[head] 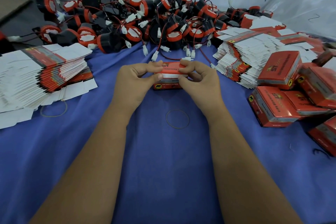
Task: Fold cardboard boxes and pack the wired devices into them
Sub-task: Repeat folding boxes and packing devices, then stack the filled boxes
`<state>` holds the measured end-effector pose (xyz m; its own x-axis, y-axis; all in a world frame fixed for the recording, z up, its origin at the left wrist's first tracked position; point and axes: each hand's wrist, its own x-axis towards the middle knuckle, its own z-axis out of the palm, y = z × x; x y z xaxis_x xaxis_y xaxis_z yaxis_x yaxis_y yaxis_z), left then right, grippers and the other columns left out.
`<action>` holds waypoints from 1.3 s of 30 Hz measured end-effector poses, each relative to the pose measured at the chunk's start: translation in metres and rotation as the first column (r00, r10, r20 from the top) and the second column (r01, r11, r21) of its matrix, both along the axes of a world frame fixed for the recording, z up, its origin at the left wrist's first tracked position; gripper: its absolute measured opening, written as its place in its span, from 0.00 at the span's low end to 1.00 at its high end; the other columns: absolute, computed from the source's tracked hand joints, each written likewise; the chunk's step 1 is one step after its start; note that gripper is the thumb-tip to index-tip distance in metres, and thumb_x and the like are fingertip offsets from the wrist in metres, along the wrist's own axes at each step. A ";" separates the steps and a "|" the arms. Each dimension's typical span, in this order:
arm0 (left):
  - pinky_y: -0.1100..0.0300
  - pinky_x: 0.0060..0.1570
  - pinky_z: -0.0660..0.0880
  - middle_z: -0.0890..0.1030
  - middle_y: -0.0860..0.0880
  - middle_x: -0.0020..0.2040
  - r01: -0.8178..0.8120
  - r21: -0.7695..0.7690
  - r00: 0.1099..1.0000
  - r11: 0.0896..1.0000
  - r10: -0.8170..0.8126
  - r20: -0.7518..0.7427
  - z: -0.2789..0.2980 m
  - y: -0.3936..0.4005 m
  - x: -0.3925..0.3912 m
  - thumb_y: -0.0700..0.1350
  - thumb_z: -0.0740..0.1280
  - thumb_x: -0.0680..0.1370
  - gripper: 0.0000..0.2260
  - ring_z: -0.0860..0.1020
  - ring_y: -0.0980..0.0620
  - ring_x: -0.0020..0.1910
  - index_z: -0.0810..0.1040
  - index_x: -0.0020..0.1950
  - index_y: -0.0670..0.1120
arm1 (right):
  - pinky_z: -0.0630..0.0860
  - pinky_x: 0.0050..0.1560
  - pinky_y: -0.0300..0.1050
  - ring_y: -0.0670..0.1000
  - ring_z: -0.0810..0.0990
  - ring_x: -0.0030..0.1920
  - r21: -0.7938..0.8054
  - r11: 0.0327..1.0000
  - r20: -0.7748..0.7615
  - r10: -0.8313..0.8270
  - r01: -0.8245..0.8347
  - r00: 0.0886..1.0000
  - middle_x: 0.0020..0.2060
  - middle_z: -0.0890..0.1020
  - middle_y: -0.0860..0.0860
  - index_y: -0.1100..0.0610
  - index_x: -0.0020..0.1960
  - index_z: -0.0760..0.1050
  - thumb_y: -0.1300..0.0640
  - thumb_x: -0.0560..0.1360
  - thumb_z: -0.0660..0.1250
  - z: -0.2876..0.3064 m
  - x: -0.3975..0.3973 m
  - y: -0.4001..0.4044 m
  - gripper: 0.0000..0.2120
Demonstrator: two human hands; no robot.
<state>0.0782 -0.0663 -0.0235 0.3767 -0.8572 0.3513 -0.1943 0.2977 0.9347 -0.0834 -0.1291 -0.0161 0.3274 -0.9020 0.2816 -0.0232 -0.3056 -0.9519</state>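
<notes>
Both hands, left (pixel 135 80) and right (pixel 198 81), pinch a small red printed cardboard box (pixel 170 75) between them above the blue cloth-covered surface (pixel 163 151). A heap of black-and-red wired devices (pixel 138 20) lies beyond the hands; flat box blanks (pixel 41 71) are stacked to their left.

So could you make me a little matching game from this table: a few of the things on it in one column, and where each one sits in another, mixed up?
Things
1. box being folded
2. heap of wired devices
3. finished boxes
4. loose rubber band

Places
A. on the blue cloth, between the forearms
B. piled at the right edge
C. held by the left hand and right hand
D. at the back, against the wall

Pairs: 1-C, 2-D, 3-B, 4-A
</notes>
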 end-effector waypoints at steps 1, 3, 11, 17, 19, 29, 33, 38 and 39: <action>0.66 0.53 0.78 0.83 0.53 0.53 0.010 0.000 1.000 1.000 -0.010 0.009 0.000 0.001 0.000 0.33 0.72 0.75 0.13 0.80 0.62 0.59 0.83 0.49 0.52 | 0.78 0.48 0.35 0.46 0.80 0.56 -0.008 1.000 -0.012 0.001 -0.001 1.000 0.55 0.79 0.46 0.63 0.42 0.75 0.73 0.73 0.65 -0.001 -0.001 -0.001 0.07; 0.67 0.54 0.77 0.83 0.54 0.54 0.032 0.006 0.999 0.999 -0.032 0.032 0.001 0.004 0.002 0.32 0.72 0.75 0.14 0.79 0.64 0.59 0.83 0.49 0.52 | 0.79 0.51 0.36 0.46 0.80 0.57 -0.020 1.000 -0.026 -0.010 0.010 1.000 0.55 0.79 0.46 0.67 0.44 0.75 0.72 0.74 0.65 -0.001 -0.001 -0.002 0.03; 0.63 0.53 0.79 0.85 0.56 0.50 0.027 0.003 0.996 1.000 -0.026 -0.088 -0.002 -0.004 0.000 0.30 0.70 0.75 0.14 0.81 0.58 0.59 0.84 0.47 0.49 | 0.79 0.54 0.39 0.50 0.81 0.56 -0.045 0.997 -0.032 -0.063 0.062 0.998 0.56 0.80 0.51 0.60 0.41 0.75 0.71 0.74 0.68 -0.001 0.003 0.000 0.08; 0.60 0.60 0.77 0.82 0.49 0.60 0.065 0.030 0.998 0.997 -0.065 -0.007 -0.001 -0.003 -0.001 0.31 0.67 0.78 0.14 0.76 0.57 0.66 0.83 0.49 0.50 | 0.79 0.57 0.44 0.49 0.80 0.59 -0.103 0.993 -0.086 -0.064 0.055 0.994 0.52 0.80 0.45 0.52 0.39 0.75 0.70 0.72 0.68 -0.003 0.003 -0.002 0.14; 0.56 0.65 0.75 0.80 0.47 0.63 0.070 0.056 0.997 0.996 -0.073 0.040 -0.002 0.000 -0.002 0.32 0.66 0.79 0.13 0.74 0.56 0.68 0.84 0.50 0.49 | 0.79 0.54 0.45 0.47 0.81 0.56 -0.110 0.993 -0.085 -0.047 0.037 0.995 0.49 0.80 0.41 0.52 0.42 0.77 0.70 0.72 0.68 -0.004 0.002 -0.001 0.13; 0.59 0.56 0.79 0.81 0.54 0.61 0.099 0.078 0.987 0.992 -0.108 0.122 0.000 -0.002 -0.011 0.31 0.69 0.76 0.19 0.79 0.60 0.61 0.70 0.60 0.50 | 0.76 0.41 0.47 0.51 0.75 0.54 -0.403 0.899 -0.398 -0.343 0.173 0.851 0.53 0.72 0.47 0.48 0.49 0.77 0.41 0.70 0.73 0.002 0.014 0.009 0.13; 0.70 0.56 0.74 0.79 0.62 0.58 0.020 0.087 0.977 0.996 -0.038 0.208 0.000 -0.004 -0.016 0.27 0.67 0.73 0.26 0.76 0.69 0.59 0.75 0.63 0.53 | 0.65 0.33 0.41 0.51 0.73 0.50 -0.442 0.874 -0.456 -0.413 0.201 0.788 0.51 0.72 0.47 0.48 0.43 0.68 0.39 0.69 0.72 0.005 0.026 0.011 0.17; 0.67 0.60 0.75 0.81 0.59 0.58 -0.021 0.030 0.947 0.999 0.011 0.320 0.000 -0.004 -0.017 0.28 0.68 0.73 0.21 0.77 0.65 0.61 0.81 0.61 0.48 | 0.65 0.33 0.42 0.54 0.76 0.44 -0.482 0.854 -0.419 -0.420 0.194 0.805 0.48 0.74 0.48 0.49 0.41 0.67 0.44 0.71 0.71 0.003 0.026 0.009 0.14; 0.67 0.59 0.75 0.81 0.57 0.58 -0.025 0.032 0.951 0.999 0.014 0.309 0.000 -0.004 -0.016 0.28 0.69 0.73 0.20 0.77 0.63 0.61 0.82 0.60 0.47 | 0.67 0.34 0.42 0.54 0.76 0.44 -0.483 0.855 -0.412 -0.411 0.188 0.813 0.48 0.74 0.48 0.49 0.40 0.67 0.45 0.71 0.71 0.002 0.026 0.009 0.14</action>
<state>0.0618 -0.0703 -0.0238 0.2716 -0.8648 0.4224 -0.4801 0.2586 0.8382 -0.0574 -0.1203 -0.0136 0.2521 -0.8170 0.5186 -0.6002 -0.5524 -0.5784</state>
